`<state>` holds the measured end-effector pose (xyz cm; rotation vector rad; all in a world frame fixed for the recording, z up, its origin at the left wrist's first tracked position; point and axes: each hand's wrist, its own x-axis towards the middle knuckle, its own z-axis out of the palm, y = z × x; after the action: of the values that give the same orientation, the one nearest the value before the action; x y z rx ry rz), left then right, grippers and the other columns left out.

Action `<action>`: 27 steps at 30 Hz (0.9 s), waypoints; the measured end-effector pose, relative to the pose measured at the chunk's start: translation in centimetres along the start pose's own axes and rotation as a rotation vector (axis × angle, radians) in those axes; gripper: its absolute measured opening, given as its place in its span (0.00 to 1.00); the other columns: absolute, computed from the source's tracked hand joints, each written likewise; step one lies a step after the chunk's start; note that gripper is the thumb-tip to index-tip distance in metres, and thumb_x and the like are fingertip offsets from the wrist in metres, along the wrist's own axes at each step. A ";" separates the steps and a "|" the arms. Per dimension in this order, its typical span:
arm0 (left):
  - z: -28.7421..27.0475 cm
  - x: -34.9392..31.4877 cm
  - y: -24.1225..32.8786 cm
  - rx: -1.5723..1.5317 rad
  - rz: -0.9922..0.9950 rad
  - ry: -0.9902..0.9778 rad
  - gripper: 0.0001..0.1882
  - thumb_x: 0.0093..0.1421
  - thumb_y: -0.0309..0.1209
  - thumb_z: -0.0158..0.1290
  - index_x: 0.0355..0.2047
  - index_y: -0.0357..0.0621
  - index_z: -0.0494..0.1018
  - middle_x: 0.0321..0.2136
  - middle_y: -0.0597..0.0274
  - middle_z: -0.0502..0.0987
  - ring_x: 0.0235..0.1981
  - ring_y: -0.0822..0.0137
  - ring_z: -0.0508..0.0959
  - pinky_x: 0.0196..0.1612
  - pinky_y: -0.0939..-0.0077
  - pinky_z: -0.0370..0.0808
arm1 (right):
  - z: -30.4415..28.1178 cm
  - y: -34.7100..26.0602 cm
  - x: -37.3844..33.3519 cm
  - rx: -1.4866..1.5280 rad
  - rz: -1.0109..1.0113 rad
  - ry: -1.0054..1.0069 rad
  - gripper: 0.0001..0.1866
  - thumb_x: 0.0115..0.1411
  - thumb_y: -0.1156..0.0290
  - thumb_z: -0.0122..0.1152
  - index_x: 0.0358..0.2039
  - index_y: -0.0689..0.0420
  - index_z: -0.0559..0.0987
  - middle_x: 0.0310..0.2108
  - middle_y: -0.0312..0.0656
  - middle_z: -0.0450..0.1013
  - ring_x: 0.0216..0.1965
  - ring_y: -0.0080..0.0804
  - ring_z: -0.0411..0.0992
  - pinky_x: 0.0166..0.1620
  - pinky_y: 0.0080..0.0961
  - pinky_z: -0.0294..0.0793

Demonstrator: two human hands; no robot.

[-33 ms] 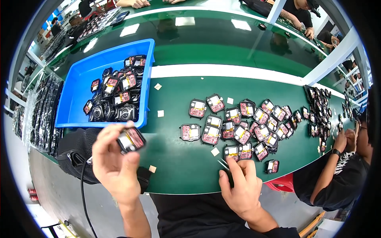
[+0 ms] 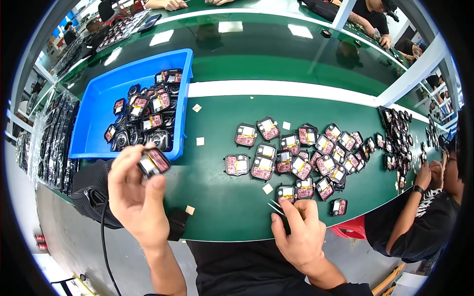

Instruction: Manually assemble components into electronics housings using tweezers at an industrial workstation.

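Note:
My left hand (image 2: 138, 200) is raised over the near edge of the green table (image 2: 222, 202) and pinches a small black square module (image 2: 154, 162) with a red board inside. My right hand (image 2: 296, 232) rests at the table's front edge and grips thin metal tweezers (image 2: 274, 206), their tips pointing left, just below one module (image 2: 286, 191). Several more such modules (image 2: 296, 155) lie face up in a loose cluster beyond it. A blue bin (image 2: 98, 106) at the left holds a pile of the same modules (image 2: 148, 116).
Small white paper squares (image 2: 200, 141) are scattered on the table. Dark trays (image 2: 52, 133) line the left edge. A black bag (image 2: 89, 192) and a cable hang below. A co-worker (image 2: 429, 212) sits at the right beside more black parts (image 2: 395, 130).

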<state>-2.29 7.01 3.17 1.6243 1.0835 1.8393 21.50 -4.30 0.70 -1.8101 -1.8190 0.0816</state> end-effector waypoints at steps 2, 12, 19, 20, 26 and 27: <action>-0.9 1.5 -1.4 0.262 -0.007 0.044 0.15 0.64 0.20 0.59 0.51 0.34 0.72 0.51 0.53 0.74 0.53 0.62 0.78 0.58 0.69 0.74 | 0.0 -0.1 -0.3 0.001 0.018 -0.030 0.18 0.52 0.67 0.75 0.44 0.54 0.84 0.37 0.40 0.69 0.17 0.27 0.68 0.18 0.27 0.70; 1.0 2.4 -0.7 0.957 0.006 0.037 0.20 0.58 0.23 0.65 0.51 0.38 0.75 0.57 0.49 0.73 0.62 0.51 0.72 0.65 0.59 0.66 | -0.3 0.1 -0.5 0.011 0.030 -0.067 0.16 0.50 0.68 0.77 0.41 0.51 0.84 0.49 0.43 0.71 0.17 0.25 0.66 0.18 0.26 0.69; 0.0 1.5 -0.9 0.852 -0.100 -0.111 0.19 0.59 0.24 0.64 0.51 0.38 0.77 0.61 0.46 0.70 0.65 0.44 0.68 0.66 0.54 0.65 | -0.3 0.1 0.0 0.181 0.003 -0.050 0.15 0.48 0.76 0.79 0.37 0.56 0.83 0.47 0.46 0.75 0.18 0.25 0.71 0.21 0.25 0.72; 0.1 1.4 -0.9 0.853 -0.101 -0.111 0.19 0.59 0.24 0.64 0.51 0.38 0.77 0.61 0.46 0.70 0.65 0.44 0.68 0.66 0.54 0.65 | -0.3 0.2 0.1 0.234 -0.001 -0.046 0.15 0.47 0.77 0.79 0.36 0.57 0.82 0.48 0.47 0.75 0.18 0.25 0.72 0.22 0.25 0.73; 0.8 -1.1 0.2 0.698 0.233 -0.093 0.16 0.63 0.23 0.59 0.50 0.31 0.75 0.59 0.45 0.71 0.65 0.46 0.69 0.67 0.53 0.63 | 0.9 1.1 0.0 0.679 -0.102 0.061 0.19 0.46 0.77 0.80 0.38 0.58 0.80 0.47 0.48 0.77 0.20 0.24 0.73 0.22 0.24 0.74; 1.2 -2.1 0.5 0.517 0.191 -0.159 0.15 0.63 0.26 0.60 0.47 0.29 0.75 0.57 0.43 0.71 0.63 0.44 0.70 0.67 0.51 0.64 | 0.0 0.5 0.0 0.727 -0.034 -0.012 0.19 0.48 0.77 0.80 0.38 0.60 0.78 0.49 0.52 0.78 0.26 0.26 0.77 0.24 0.23 0.74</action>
<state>-0.62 5.38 2.27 2.1900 1.4564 1.5837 21.91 -4.25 0.45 -1.2562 -1.5393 0.6511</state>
